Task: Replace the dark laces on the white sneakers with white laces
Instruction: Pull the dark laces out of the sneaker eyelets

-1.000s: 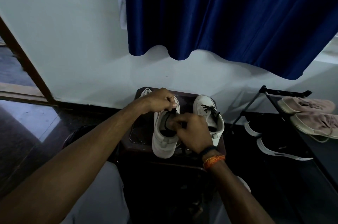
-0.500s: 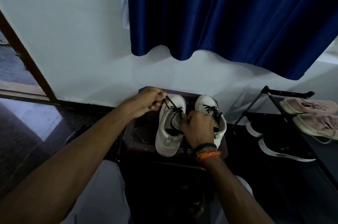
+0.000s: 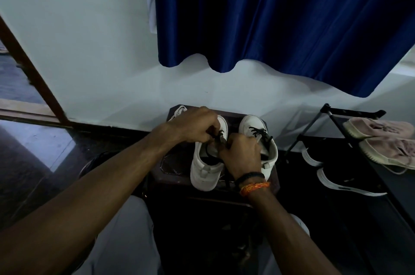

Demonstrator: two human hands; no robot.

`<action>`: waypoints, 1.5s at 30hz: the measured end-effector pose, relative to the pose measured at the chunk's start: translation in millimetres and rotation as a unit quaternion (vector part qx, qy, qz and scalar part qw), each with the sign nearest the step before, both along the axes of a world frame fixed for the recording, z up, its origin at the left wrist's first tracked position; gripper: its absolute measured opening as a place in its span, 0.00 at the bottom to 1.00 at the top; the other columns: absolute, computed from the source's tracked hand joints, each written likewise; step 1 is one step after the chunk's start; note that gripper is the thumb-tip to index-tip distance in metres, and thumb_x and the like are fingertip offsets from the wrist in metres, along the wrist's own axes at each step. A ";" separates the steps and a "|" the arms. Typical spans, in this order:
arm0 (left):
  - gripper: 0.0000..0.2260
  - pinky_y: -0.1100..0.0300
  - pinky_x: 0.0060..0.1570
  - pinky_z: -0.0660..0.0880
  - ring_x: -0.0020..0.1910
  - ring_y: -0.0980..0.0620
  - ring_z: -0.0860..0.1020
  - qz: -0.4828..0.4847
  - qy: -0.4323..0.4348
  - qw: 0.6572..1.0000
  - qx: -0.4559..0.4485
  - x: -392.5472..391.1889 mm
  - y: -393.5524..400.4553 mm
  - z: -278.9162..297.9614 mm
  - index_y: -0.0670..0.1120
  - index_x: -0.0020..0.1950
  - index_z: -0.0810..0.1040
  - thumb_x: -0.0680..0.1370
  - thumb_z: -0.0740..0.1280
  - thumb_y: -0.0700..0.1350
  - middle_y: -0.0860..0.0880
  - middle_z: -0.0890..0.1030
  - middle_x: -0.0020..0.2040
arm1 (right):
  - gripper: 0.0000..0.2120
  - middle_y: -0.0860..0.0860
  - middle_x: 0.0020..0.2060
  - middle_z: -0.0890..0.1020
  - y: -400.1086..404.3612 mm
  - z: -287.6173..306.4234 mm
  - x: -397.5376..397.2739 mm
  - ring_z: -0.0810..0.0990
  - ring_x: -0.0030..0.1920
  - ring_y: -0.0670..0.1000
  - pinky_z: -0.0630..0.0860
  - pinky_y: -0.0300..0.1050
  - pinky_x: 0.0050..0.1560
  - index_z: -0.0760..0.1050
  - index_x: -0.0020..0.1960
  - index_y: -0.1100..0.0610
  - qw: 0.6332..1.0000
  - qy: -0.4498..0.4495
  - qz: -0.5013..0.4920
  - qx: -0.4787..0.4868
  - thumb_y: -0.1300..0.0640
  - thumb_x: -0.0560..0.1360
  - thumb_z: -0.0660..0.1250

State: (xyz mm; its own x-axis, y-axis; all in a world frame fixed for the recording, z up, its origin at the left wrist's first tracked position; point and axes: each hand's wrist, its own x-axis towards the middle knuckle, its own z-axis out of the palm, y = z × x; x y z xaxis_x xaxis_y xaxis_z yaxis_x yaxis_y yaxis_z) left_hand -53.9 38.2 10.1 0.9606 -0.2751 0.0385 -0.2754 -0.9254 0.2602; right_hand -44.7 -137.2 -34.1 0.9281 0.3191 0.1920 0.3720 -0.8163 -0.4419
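Head-camera view: both hands worked the left sneaker (image 3: 205, 163) on a dark stool (image 3: 170, 162), left hand (image 3: 195, 125) pinching its dark lace (image 3: 216, 137), right hand (image 3: 241, 154) gripping the tongue; the shoe's toe pointed wallward, white laces (image 3: 178, 110) lying behind.

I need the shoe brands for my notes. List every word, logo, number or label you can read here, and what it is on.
None can be read.
White sneakers: no print or logo shows.
Pink shoes on the rack: marks too blurred to read.
Black shoes: white stripes only, no text.
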 end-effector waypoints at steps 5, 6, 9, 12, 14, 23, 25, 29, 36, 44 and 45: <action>0.04 0.59 0.41 0.69 0.40 0.59 0.74 0.058 -0.050 0.994 -0.072 -2.3 6.3 6.6 0.48 0.46 0.86 0.74 0.76 0.48 0.59 0.75 0.39 | 0.17 0.61 0.35 0.81 -1.1 -2.1 2.4 0.80 0.40 0.65 0.70 0.46 0.35 0.77 0.39 0.59 1.000 -0.008 -0.002 0.002 0.45 0.76 0.66; 0.04 0.62 0.40 0.68 0.39 0.60 0.75 0.077 -0.050 0.988 -0.123 -3.1 12.0 5.7 0.48 0.46 0.87 0.73 0.77 0.48 0.59 0.78 0.39 | 0.17 0.61 0.36 0.81 -2.1 -1.6 3.3 0.80 0.40 0.64 0.69 0.46 0.36 0.78 0.39 0.59 1.000 -0.008 -0.002 -0.001 0.45 0.77 0.66; 0.05 0.74 0.40 0.69 0.38 0.65 0.79 0.158 -0.042 0.947 -0.276 -10.7 27.2 -3.7 0.47 0.47 0.88 0.73 0.78 0.46 0.57 0.84 0.40 | 0.17 0.60 0.37 0.81 -5.7 0.2 4.8 0.80 0.41 0.63 0.66 0.44 0.37 0.77 0.39 0.58 1.000 -0.004 -0.009 -0.004 0.45 0.77 0.66; 0.03 0.72 0.36 0.71 0.34 0.64 0.79 0.273 0.008 0.848 -0.454 -18.7 36.0 -24.1 0.46 0.46 0.88 0.74 0.77 0.44 0.58 0.84 0.35 | 0.17 0.61 0.38 0.81 -6.8 -0.9 4.5 0.80 0.42 0.64 0.66 0.45 0.38 0.74 0.36 0.56 1.000 -0.001 -0.016 -0.001 0.45 0.77 0.67; 0.01 0.66 0.34 0.70 0.34 0.59 0.77 0.299 0.036 0.833 -0.465 -20.4 37.2 -30.4 0.47 0.44 0.87 0.74 0.76 0.42 0.59 0.82 0.32 | 0.17 0.61 0.38 0.81 -5.9 -1.5 4.1 0.80 0.43 0.64 0.66 0.44 0.38 0.76 0.38 0.58 1.000 -0.005 -0.017 -0.004 0.45 0.77 0.67; 0.09 0.58 0.56 0.65 0.44 0.58 0.75 0.021 -0.021 0.997 -0.065 -1.9 -3.9 -6.6 0.53 0.49 0.86 0.70 0.76 0.51 0.58 0.82 0.42 | 0.13 0.60 0.38 0.81 -4.5 3.3 2.2 0.80 0.42 0.63 0.66 0.44 0.37 0.79 0.42 0.59 1.000 0.002 0.001 -0.022 0.48 0.73 0.69; 0.05 0.57 0.51 0.68 0.37 0.54 0.74 0.017 -0.050 0.999 -0.010 -0.4 -8.6 -10.9 0.50 0.43 0.85 0.68 0.76 0.47 0.56 0.77 0.34 | 0.13 0.60 0.39 0.82 -5.0 3.9 2.4 0.80 0.43 0.63 0.67 0.44 0.38 0.79 0.43 0.59 1.000 0.014 0.008 -0.022 0.49 0.69 0.68; 0.03 0.57 0.47 0.69 0.37 0.52 0.72 0.026 -0.079 0.996 -0.023 -2.6 -13.9 -13.3 0.45 0.39 0.84 0.67 0.72 0.38 0.54 0.73 0.32 | 0.13 0.60 0.39 0.82 -5.7 0.3 3.4 0.80 0.43 0.64 0.66 0.45 0.38 0.79 0.42 0.59 1.000 -0.002 0.002 -0.022 0.49 0.74 0.67; 0.08 0.72 0.37 0.73 0.34 0.64 0.81 0.290 -0.129 0.888 -0.332 -12.3 16.1 -16.8 0.45 0.33 0.82 0.70 0.77 0.38 0.56 0.83 0.33 | 0.13 0.61 0.39 0.81 -5.4 0.7 5.1 0.80 0.44 0.64 0.66 0.45 0.39 0.78 0.41 0.60 1.000 0.003 -0.006 -0.021 0.49 0.75 0.66; 0.17 0.54 0.58 0.74 0.52 0.52 0.80 0.231 -0.112 0.936 -0.242 -12.2 20.6 -13.9 0.48 0.55 0.82 0.67 0.70 0.45 0.53 0.84 0.53 | 0.13 0.59 0.37 0.80 -5.1 1.0 3.9 0.80 0.42 0.62 0.66 0.44 0.37 0.76 0.39 0.58 1.000 0.014 -0.005 -0.015 0.49 0.74 0.67; 0.18 0.54 0.60 0.71 0.53 0.51 0.78 0.170 -0.102 0.958 -0.208 -8.7 14.1 -11.4 0.50 0.56 0.82 0.67 0.70 0.45 0.53 0.83 0.53 | 0.13 0.59 0.37 0.80 -5.3 1.3 4.1 0.80 0.41 0.62 0.66 0.44 0.37 0.75 0.38 0.58 1.000 0.013 -0.006 -0.014 0.48 0.74 0.67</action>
State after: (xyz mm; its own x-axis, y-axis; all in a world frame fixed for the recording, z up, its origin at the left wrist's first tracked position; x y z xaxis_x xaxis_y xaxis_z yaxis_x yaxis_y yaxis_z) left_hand -62.7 52.2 -1.3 0.9529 0.1325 0.2730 -0.0608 -0.7981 0.5995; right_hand -40.6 -142.5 -32.8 0.9363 0.3135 0.1584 0.3513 -0.8328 -0.4278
